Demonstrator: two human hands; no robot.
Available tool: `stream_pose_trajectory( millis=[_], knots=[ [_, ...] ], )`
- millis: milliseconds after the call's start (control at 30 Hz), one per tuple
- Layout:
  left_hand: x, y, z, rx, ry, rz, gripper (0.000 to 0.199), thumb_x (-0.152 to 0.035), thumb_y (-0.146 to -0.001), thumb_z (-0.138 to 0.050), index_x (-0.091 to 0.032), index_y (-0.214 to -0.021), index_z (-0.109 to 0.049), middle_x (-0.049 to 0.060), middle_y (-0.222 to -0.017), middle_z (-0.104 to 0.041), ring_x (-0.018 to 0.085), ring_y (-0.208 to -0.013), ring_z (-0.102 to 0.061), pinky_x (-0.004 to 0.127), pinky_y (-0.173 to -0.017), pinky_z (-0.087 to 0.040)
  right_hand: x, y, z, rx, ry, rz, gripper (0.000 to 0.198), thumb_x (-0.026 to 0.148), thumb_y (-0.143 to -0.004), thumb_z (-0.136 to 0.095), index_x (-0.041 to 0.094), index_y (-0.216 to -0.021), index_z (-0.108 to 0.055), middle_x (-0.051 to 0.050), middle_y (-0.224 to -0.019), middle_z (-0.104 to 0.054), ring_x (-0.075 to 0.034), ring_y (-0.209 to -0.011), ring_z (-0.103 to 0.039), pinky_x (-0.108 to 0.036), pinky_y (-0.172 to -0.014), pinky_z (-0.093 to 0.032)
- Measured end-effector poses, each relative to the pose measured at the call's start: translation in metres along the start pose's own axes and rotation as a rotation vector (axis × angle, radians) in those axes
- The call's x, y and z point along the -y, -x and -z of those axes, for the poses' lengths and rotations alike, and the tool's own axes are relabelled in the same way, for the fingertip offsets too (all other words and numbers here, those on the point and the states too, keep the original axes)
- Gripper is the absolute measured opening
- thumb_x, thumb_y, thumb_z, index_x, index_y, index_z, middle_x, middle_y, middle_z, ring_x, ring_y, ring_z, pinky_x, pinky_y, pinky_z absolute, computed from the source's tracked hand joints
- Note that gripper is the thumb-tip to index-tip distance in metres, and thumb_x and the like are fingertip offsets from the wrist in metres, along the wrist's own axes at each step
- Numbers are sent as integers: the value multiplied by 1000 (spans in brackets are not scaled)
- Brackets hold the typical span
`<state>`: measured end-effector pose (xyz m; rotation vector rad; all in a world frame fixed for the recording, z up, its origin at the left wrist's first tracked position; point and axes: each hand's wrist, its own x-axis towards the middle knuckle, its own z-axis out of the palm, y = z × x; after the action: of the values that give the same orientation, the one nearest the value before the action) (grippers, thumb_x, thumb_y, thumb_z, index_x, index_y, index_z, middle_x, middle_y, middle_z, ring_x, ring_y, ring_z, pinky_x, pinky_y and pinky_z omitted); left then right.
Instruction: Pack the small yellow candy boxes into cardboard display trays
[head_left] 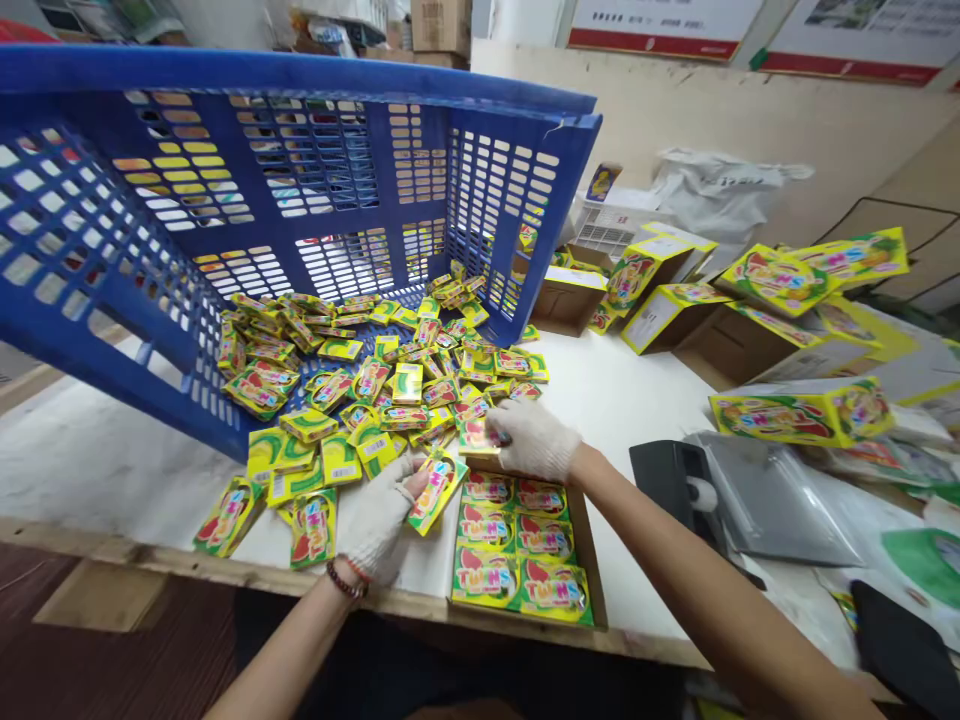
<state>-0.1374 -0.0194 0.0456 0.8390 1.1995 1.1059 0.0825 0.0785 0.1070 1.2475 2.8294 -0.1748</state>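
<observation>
My left hand (pixel 382 515), in a white knit glove with bare fingertips, grips a small yellow-green candy box (pixel 436 490) printed with "TWINS", just left of an open carton. Over the far end of that carton (pixel 592 560), my right hand (pixel 532 438), gloved too, has its fingers closed on another small candy box (pixel 476 436). Below it, rows of the same boxes (pixel 486 578) lie face up inside the carton. Many loose candy boxes (pixel 409 383) spill from a tipped blue plastic basket (pixel 270 220) onto the white table (pixel 645 380), some close by my left hand.
Folded yellow display cartons (pixel 802 412) and open ones (pixel 720 340) are piled at the right. A black tape dispenser (pixel 667 480) stands right of my right arm, with clear plastic bags (pixel 772 500) beside it. The wooden table edge (pixel 150 550) runs along the front.
</observation>
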Motion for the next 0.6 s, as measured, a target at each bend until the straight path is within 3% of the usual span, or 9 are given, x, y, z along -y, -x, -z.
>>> stream_pose_trajectory(
  millis=[67, 167, 333, 467, 600],
  knots=[
    [4, 4, 4, -43, 53, 14, 51, -45, -72, -74, -14, -111, -65, 9, -106, -72, 24, -96, -66, 32, -81, -53, 5, 36, -3, 5, -167, -16, 22, 30, -72, -68, 18, -90, -66, -6, -88, -64, -19, -80, -54, -29, -73, -39],
    [12, 7, 6, -23, 65, 8, 56, -44, -72, -74, -15, -118, -63, 10, -113, -70, 25, -101, -65, 34, -83, -54, 22, 67, -27, 79, -287, -78, 25, 22, -66, -71, 19, -90, -67, -5, -93, -63, -19, -84, -52, -29, -75, -40],
    [20, 7, -11, 19, 76, 32, 65, -46, -68, -77, -12, -120, -59, 11, -107, -72, 25, -93, -68, 34, -80, -55, 42, 64, -75, 91, -358, -71, 23, 11, -74, -64, 17, -95, -68, -8, -104, -65, -21, -95, -56, -31, -82, -43],
    [16, 8, -25, 34, 105, 24, 60, -47, -69, -76, -13, -116, -60, 11, -107, -71, 24, -90, -69, 36, -80, -55, 33, 67, -86, 85, -562, -31, 19, 9, -82, -56, 18, -92, -70, -7, -103, -70, -19, -97, -63, -32, -90, -46],
    [7, 10, -34, 72, -132, -71, 47, -47, -75, -68, -17, -111, -64, 9, -110, -71, 26, -99, -67, 39, -88, -55, 25, 76, -76, -143, -804, -233, 34, 23, -88, -48, 17, -119, -64, -12, -121, -68, -23, -112, -62, -39, -98, -47]
  ],
)
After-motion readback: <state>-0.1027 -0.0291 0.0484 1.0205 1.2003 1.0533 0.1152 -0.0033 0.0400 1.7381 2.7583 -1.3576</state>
